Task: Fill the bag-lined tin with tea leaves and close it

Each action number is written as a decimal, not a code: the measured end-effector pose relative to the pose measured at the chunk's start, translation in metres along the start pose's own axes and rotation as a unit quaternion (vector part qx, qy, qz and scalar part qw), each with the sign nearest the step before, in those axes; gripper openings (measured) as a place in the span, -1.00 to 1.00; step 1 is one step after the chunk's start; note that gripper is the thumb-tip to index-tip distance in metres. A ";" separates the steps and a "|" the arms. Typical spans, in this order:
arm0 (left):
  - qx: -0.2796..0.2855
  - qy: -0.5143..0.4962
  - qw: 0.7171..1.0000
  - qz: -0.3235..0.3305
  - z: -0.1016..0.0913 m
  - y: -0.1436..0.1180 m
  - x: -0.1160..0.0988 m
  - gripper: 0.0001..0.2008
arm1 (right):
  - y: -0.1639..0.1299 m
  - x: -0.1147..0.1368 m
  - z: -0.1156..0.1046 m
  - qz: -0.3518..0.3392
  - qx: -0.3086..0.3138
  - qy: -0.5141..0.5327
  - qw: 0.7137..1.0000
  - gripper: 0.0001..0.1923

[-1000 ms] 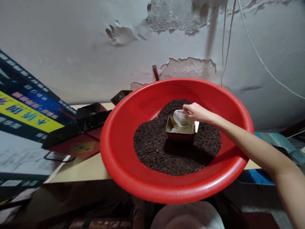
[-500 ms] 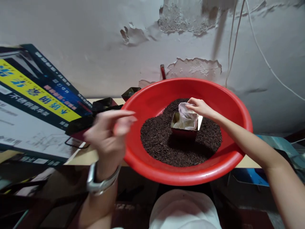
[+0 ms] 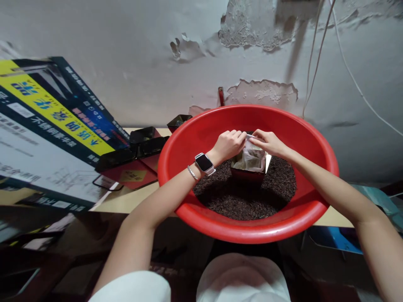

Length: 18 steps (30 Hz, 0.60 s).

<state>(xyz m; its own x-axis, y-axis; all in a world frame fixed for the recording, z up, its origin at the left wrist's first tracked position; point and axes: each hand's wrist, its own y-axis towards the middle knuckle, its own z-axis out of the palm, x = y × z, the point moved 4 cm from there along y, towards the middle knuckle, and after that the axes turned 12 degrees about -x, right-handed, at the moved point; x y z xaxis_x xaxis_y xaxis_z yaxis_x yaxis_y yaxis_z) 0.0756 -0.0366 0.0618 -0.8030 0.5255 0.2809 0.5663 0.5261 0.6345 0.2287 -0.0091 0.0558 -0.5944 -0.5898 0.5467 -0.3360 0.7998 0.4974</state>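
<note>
Crinkling translucent bag in red-walled tin

A grey plastered wall fills the back of the view, its paint peeling in ragged patches near the top and lower down in the middle. Thin white cables hang down it on the right. A pale wooden desk stands against the wall. On the left leans a large printed cardboard box with a yellow band. The light is dim and even.
</note>
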 end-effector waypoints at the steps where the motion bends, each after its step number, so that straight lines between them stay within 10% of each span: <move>1: 0.003 -0.014 0.999 -0.034 -0.002 -0.001 0.001 -0.74 | 0.000 0.001 0.000 -0.005 0.011 -0.007 1.000 -0.62; 7: 0.022 -0.178 0.962 -0.207 -0.002 -0.007 0.009 -0.68 | 0.002 0.000 -0.003 -0.018 0.030 -0.036 0.999 -0.80; 18: 0.018 -0.221 0.953 -0.205 0.005 -0.012 0.011 -0.71 | -0.001 -0.001 0.000 0.018 0.033 0.006 0.999 -0.63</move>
<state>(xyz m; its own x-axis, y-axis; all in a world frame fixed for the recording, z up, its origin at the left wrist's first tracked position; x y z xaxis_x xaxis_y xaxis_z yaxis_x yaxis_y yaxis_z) 0.0610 -0.0340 0.0530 -0.8058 0.4975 -0.3213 0.2347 0.7664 0.5980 0.2294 -0.0087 0.0545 -0.5977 -0.5613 0.5724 -0.3628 0.8261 0.4313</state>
